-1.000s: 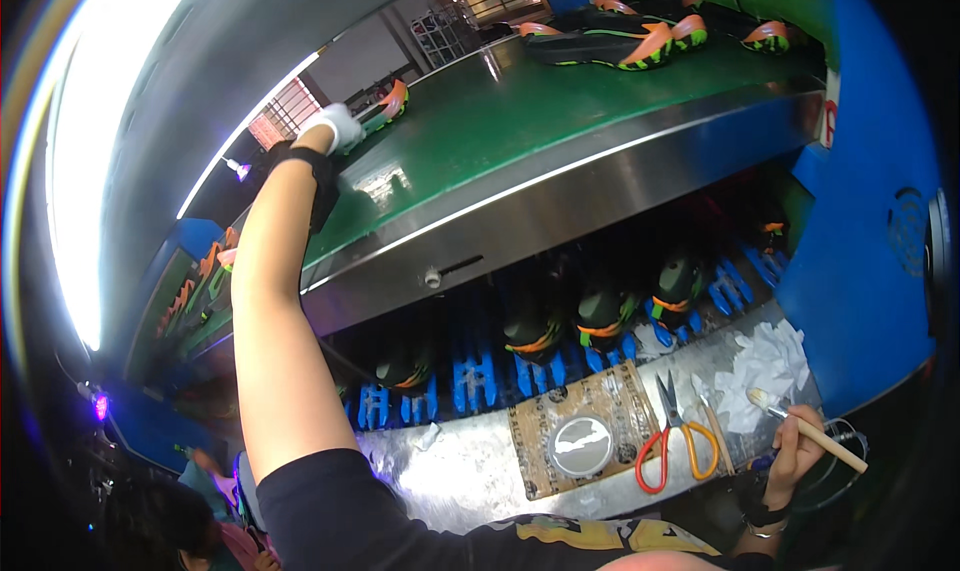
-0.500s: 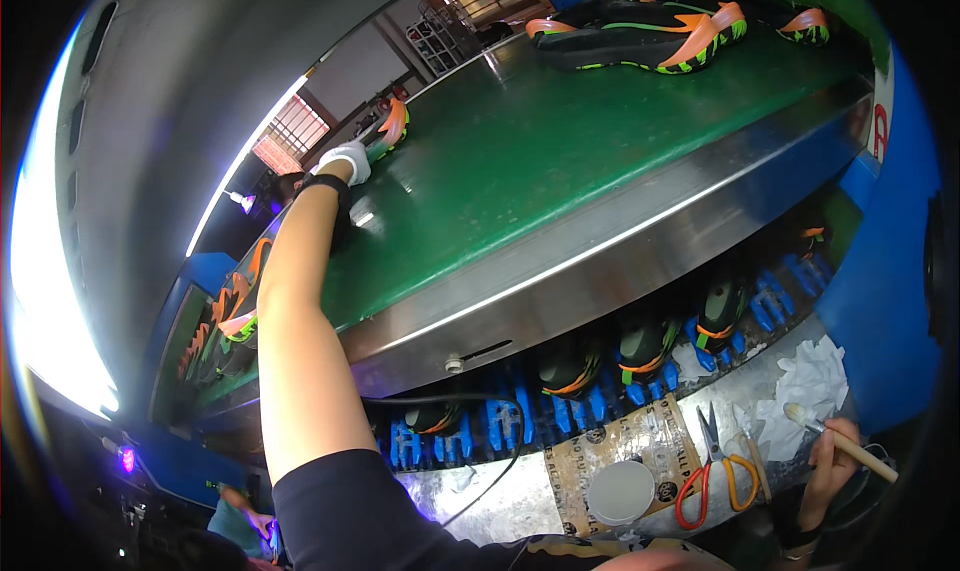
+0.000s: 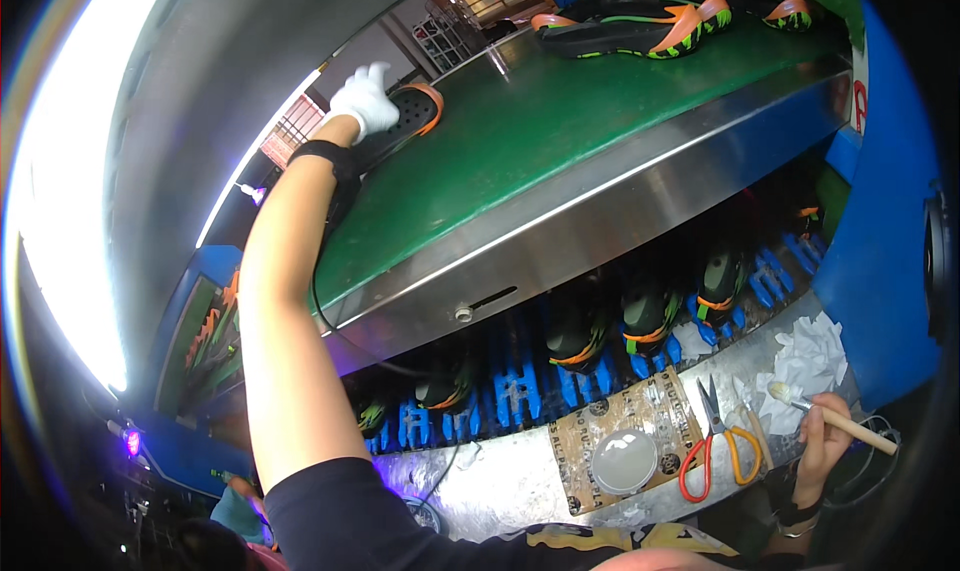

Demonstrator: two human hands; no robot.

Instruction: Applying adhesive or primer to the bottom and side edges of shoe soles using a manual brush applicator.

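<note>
My left hand [image 3: 362, 103], in a white glove, reaches to the far left of the green belt with its fingers stretched out. Right beside it lies a shoe sole [image 3: 415, 113], its black, holed inner face showing and its rim orange; my wrist and arm hide part of it. Down at the lower right, my bare right hand [image 3: 824, 439] is closed around the wooden handle of a brush [image 3: 858, 429]. The brush's pale bristles point left, over crumpled white paper [image 3: 806, 356].
Several black, orange and green soles [image 3: 640, 29] lie at the belt's far right. Below the steel edge [image 3: 560, 236], shoe uppers [image 3: 577, 339] sit on blue holders. Scissors [image 3: 715, 441] and a round white container [image 3: 624, 461] are on the near ledge. Another person's hand [image 3: 245, 491] shows lower left.
The sole by my left hand has turned from its orange and green side to its black inner face. My left hand has risen and its fingers now stretch out. The right still holds the brush.
</note>
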